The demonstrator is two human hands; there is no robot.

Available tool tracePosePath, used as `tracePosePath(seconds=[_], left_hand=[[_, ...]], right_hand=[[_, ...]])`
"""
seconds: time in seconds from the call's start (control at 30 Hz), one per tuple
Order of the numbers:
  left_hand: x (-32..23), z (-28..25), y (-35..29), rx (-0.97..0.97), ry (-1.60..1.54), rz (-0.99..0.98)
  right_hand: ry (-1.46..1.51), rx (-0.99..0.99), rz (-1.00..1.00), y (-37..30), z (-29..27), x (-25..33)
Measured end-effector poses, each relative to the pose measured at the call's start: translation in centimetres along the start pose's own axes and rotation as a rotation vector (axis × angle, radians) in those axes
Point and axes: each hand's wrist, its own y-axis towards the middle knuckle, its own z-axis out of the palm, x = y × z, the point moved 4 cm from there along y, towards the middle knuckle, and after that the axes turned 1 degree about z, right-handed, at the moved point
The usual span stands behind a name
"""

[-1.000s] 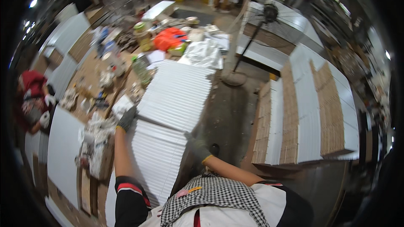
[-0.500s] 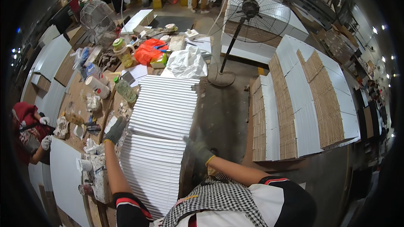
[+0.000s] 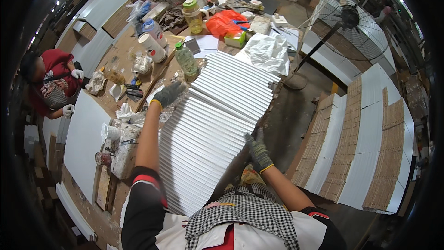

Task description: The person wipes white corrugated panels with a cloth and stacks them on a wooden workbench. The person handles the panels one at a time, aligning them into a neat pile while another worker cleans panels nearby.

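Two rows of white ridged strips lie on the table in front of me, a near row [image 3: 203, 143] and a far row [image 3: 233, 85], with a narrow gap between them. My left hand [image 3: 168, 94], in a grey glove with a yellow cuff, is at the left edge of the rows by the gap, its fingers stretched out. Against the near row's right edge, just below the gap, rests my right hand [image 3: 259, 152], gloved alike, with thumb and fingers apart. Neither hand is wrapped around a strip.
Bottles, including a green-capped one [image 3: 186, 60], and a white cup [image 3: 151, 48] stand left of the far row. Beyond it lie a red bag [image 3: 226, 22] and white plastic [image 3: 266, 52]. A fan [image 3: 350, 17] and stacked panels [image 3: 367, 134] are right. A co-worker [image 3: 58, 81] is left.
The view has turned left, so the table and rows appear shifted right and tilted. My right hand, blurred before, now shows clearly against the edge. My left hand stays by the gap.
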Motion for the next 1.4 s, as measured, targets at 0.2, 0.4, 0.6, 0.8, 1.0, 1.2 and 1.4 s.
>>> tracePosePath(seconds=[0.2, 0.4, 0.6, 0.8, 1.0, 1.2, 1.4], left_hand=[[-2.3, 1.4, 5.4, -0.185, -0.704, -0.076], [1.5, 3.2, 5.3, 0.266, 0.006, -0.205], [-1.1, 0.0, 10.1, -0.553, 0.085, 0.391], [-3.4, 0.1, 11.3, -0.015, -0.286, -0.257], [-1.5, -2.7, 14.4, -0.054, 0.014, -0.203], [-2.9, -3.3, 20.5, -0.314, -0.486, -0.198], [-4.1, -3.9, 18.7, -0.095, -0.232, -0.081]], right_hand=[[-0.400, -0.211, -0.075, 4.3, 0.0, 1.6], [-0.279, 0.002, -0.049, 2.9, -0.5, 0.7], [-0.122, -0.094, -0.219, 10.1, -4.4, 0.6], [-0.449, -0.032, -0.069, 13.7, -4.3, -1.8], [0.122, -0.001, -0.223, 16.2, -8.0, 0.5], [0.333, -0.111, -0.299, 22.5, -8.9, 2.8], [0.489, -0.071, -0.276, 22.8, -7.9, 1.1]])
